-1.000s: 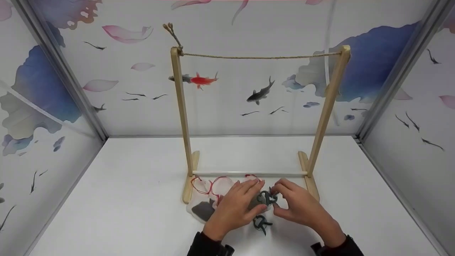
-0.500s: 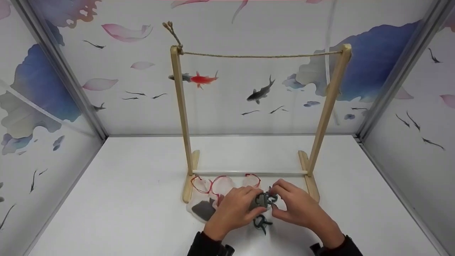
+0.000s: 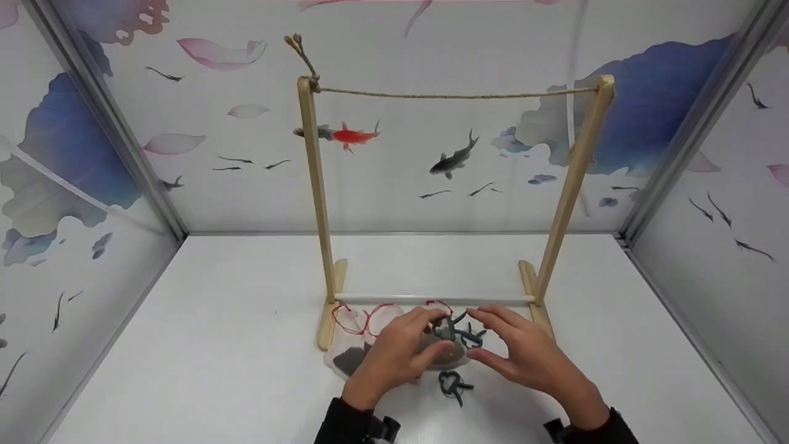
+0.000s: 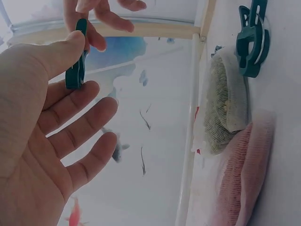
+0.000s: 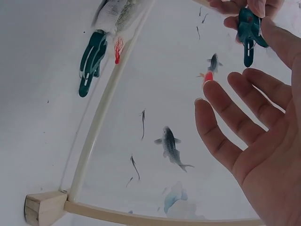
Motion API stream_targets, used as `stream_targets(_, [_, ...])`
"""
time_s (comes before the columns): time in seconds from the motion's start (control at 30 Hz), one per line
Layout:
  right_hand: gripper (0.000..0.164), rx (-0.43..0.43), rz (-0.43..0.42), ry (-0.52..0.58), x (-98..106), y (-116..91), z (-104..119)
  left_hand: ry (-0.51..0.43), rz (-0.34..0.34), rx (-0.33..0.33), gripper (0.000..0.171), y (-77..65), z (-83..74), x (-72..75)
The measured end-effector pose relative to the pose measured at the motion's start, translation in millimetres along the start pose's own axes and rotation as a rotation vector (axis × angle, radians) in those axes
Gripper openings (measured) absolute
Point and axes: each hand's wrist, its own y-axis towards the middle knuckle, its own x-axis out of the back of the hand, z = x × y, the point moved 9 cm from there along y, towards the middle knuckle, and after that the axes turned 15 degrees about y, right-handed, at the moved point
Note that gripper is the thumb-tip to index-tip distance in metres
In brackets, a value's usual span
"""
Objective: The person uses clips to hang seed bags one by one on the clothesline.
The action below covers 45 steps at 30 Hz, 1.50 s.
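Observation:
My left hand [image 3: 400,342] pinches a dark green plastic clip [image 4: 76,70] between thumb and index finger, its other fingers spread. Facing it, my right hand [image 3: 530,354] has its fingers apart and seems to hold nothing; in the right wrist view its thumb overlaps the clip's edge, and contact is unclear. Below the hands, a second green clip [image 3: 472,337] lies beside a mesh bag with grey-green filling [image 4: 225,101]. A third green clip [image 3: 454,385] lies nearer the front. A pink-filled mesh bag [image 4: 244,174] is mostly hidden by my left hand in the head view.
Behind the hands stands a wooden frame [image 3: 581,154] with a twine line [image 3: 456,95] across its top and a white rod [image 3: 431,300] low down. A pale bag with dark filling [image 3: 349,361] and red drawstrings [image 3: 348,324] lie left. Printed panels surround the white table [image 3: 246,320].
My right fingers have parted from the clips they were handling. My left hand now has one clip raised in a pinch, more of the bag beneath shows, and the second clip sits apart.

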Motion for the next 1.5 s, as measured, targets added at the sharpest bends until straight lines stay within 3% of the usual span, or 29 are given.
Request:
stream_targets(0.17, [0.063,0.003,-0.021,0.058,4.2,0.2,4.7,-0.086,-0.031,-0.044,0.046,2.4,-5.3,6.3])
stream_targets(0.63, [0.052,0.020,-0.057,0.164,11.2,3.7,11.7,-0.153,-0.006,-0.066,0.047,2.6,-11.8,6.7])
stream_targets(0.83, [0.054,0.068,-0.084,0.199,14.4,5.4,16.5,-0.157,-0.001,-0.074,0.051,3.1,-12.6,4.9])
stream_targets(0.97, [0.055,0.090,-0.120,0.204,19.8,5.5,17.0,-0.127,-0.015,-0.017,0.052,2.3,-5.6,3.7])
stream_targets(1.13, [0.055,0.089,-0.166,0.199,29.7,2.2,13.3,-0.010,-0.064,0.117,0.047,-0.9,9.1,1.2])
stream_targets(1.33, [0.052,0.061,-0.187,0.209,35.5,0.1,8.1,0.099,-0.066,0.263,0.049,-7.1,26.6,-6.5])
stream_targets(1.5, [0.053,0.073,-0.203,0.199,38.6,1.2,7.3,0.174,0.033,0.388,0.040,-6.7,43.6,-21.4])
